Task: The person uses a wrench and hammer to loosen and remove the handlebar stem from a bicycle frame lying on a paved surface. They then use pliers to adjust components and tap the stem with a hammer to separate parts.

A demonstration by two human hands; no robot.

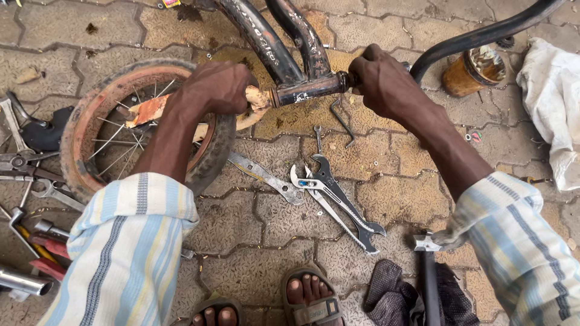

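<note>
- Left hand (pixel 212 89) is curled shut around a pale, rusty crank arm (pixel 257 98) at one end of a black bicycle frame's bottom bracket (pixel 305 89)
- Right hand (pixel 382 81) is closed in a fist at the bracket's other end; what it holds is hidden
- The bicycle frame (pixel 266 42) hangs just above a paved floor (pixel 386 193)
- A small rusty wheel (pixel 124 127) lies under the left wrist
- Several spanners (pixel 329 193) lie on the floor between the arms, near two sandalled feet (pixel 302 296)

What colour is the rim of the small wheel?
The rim is faded orange-red with rust, seen in the head view.
</note>
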